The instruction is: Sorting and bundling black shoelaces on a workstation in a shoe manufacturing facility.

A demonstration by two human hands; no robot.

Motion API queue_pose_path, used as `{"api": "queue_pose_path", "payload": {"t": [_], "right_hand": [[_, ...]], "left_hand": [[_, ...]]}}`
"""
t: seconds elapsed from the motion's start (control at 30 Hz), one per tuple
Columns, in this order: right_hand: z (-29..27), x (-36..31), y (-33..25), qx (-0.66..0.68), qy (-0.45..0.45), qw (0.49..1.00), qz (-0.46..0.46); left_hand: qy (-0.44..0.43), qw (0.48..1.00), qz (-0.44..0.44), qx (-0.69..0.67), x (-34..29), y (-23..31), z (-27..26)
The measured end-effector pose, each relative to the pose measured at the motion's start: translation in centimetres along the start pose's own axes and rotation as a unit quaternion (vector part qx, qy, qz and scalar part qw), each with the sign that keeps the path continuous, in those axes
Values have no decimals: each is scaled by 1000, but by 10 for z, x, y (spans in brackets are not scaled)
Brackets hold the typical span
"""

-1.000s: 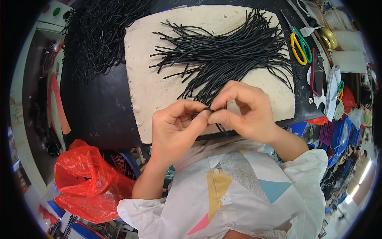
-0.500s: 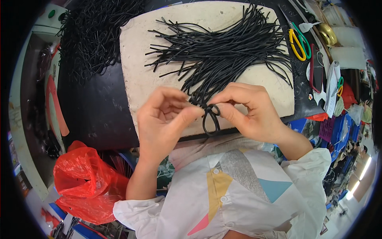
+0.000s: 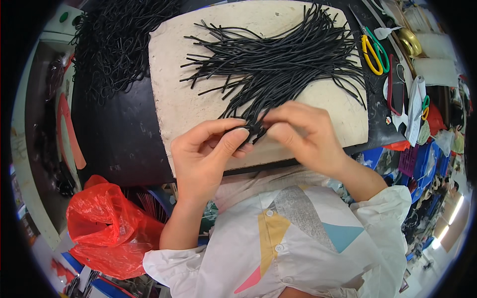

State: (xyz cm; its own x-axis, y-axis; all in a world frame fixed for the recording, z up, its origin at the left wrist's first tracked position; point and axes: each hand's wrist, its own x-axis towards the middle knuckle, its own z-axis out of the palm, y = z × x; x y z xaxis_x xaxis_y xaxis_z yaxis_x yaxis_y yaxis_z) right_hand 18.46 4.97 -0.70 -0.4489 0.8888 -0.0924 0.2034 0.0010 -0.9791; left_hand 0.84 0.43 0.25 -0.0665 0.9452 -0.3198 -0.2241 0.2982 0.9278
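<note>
Thumb and fingers of my left hand (image 3: pixel 203 149) are closed on a small black cord knot (image 3: pixel 254 130), at the near side of a pale board (image 3: pixel 174 99). Close by on the right, my right hand (image 3: pixel 305 136) has its bent fingers and thumb against or beside the knot. Its fingertips are smeared by motion, so whether they grip a cord end is unclear. Just beyond both hands, a spread bundle of cut black cords (image 3: pixel 278 62) lies across the board, its near ends running down to the knot.
A tangled heap of black cord (image 3: pixel 119 44) covers the table's far left. Yellow-handled scissors (image 3: pixel 370 54) and green-handled scissors (image 3: pixel 381 52) lie at the right edge, near a white nozzle bottle (image 3: pixel 385 33). A red plastic bag (image 3: pixel 112 228) stands at the lower left.
The open loop that hung below the knot has drawn in and no longer shows. My left fingers have closed over the knot, and my right hand has shifted slightly.
</note>
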Motion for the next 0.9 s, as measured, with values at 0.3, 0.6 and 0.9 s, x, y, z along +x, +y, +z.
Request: {"api": "queue_pose_path", "payload": {"t": [0.3, 0.6, 0.9], "right_hand": [[-11, 16, -13, 75, -48, 993, 80], [-3, 10, -5, 63, -16, 998, -9], [-4, 10, -8, 39, -27, 999, -3]], "left_hand": [[-14, 991, 78, 105, -2, -5, 0], [-65, 971, -187, -135, 4, -6, -8], [-44, 986, -113, -113, 4, -12, -4]]}}
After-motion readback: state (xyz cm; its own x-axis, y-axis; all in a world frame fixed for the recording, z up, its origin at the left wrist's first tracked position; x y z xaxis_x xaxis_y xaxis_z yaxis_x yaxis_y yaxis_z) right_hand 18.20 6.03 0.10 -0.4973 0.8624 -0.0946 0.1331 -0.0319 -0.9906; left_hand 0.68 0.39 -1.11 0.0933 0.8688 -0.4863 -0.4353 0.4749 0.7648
